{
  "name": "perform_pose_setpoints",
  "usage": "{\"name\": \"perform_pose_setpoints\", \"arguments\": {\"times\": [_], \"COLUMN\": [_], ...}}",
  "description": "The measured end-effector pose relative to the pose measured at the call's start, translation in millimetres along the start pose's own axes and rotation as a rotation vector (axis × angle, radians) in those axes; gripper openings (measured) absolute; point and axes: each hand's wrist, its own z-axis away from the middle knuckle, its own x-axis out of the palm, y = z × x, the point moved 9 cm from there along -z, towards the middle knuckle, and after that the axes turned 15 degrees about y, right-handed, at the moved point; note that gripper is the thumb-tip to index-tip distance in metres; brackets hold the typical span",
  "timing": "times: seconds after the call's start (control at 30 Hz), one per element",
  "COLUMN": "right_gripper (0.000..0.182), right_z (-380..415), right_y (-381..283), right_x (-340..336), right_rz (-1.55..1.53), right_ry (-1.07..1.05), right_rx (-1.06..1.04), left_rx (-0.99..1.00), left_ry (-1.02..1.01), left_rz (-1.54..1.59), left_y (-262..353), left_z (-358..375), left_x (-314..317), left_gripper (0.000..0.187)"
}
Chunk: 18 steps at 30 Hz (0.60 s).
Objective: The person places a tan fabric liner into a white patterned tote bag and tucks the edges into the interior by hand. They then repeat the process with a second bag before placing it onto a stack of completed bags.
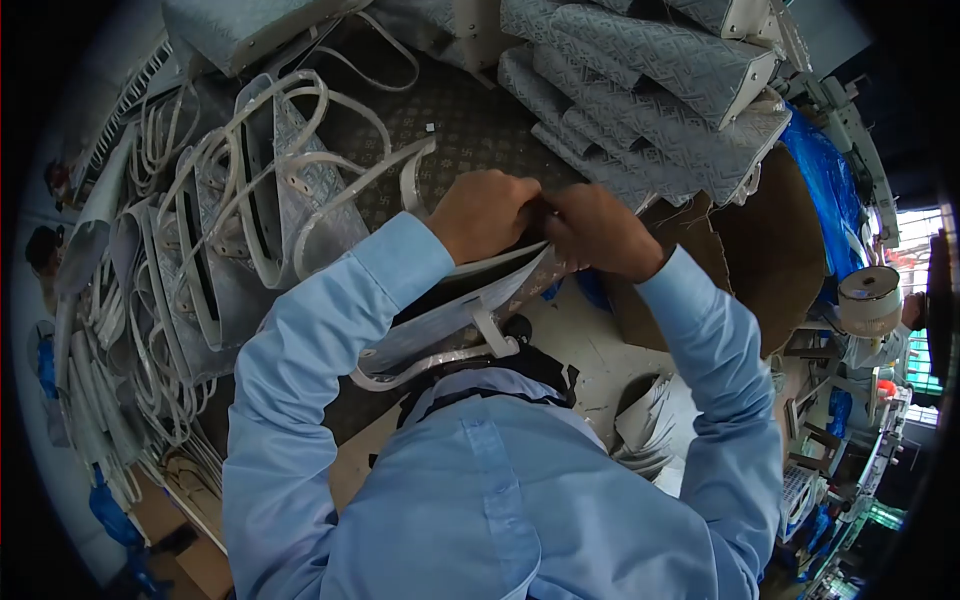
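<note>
Both hands meet at the centre of the head view, above the rim of a grey patterned bag (430, 325) that lies near my body with a pale handle. My left hand (485, 215) is closed, its fingers curled inward. Beside it, my right hand (603, 230) is also closed, fingertips bent toward the left ones. The fingers are in shadow near the bag's upper corner, and whatever they pinch is too small or hidden to name. A pale strap (410, 185) rises just left of my left hand.
Grey bags with looped handles (300, 190) crowd the left. Folded patterned pieces (650, 100) are stacked at upper right on a brown patterned surface (465, 125). An open cardboard box (770, 240) and blue plastic (815, 190) stand right. Parts of other people show at both edges.
</note>
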Motion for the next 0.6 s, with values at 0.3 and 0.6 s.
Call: {"name": "perform_pose_setpoints", "arguments": {"times": [0.3,0.6], "right_gripper": [0.027,0.020], "right_z": [7.1,-36.6], "right_y": [31.9,-3.2], "right_x": [-5.4,11.0], "right_rz": [-0.549,-0.214], "right_ry": [-0.132,-0.113], "right_rx": [0.259,-0.385], "left_rx": [-0.033,-0.153], "left_ry": [0.203,0.184], "left_rz": [-0.253,-0.514], "left_y": [49.1,37.7], "left_z": [46.2,28.1], "left_x": [-40.7,20.2], "left_gripper": [0.033,0.011]}}
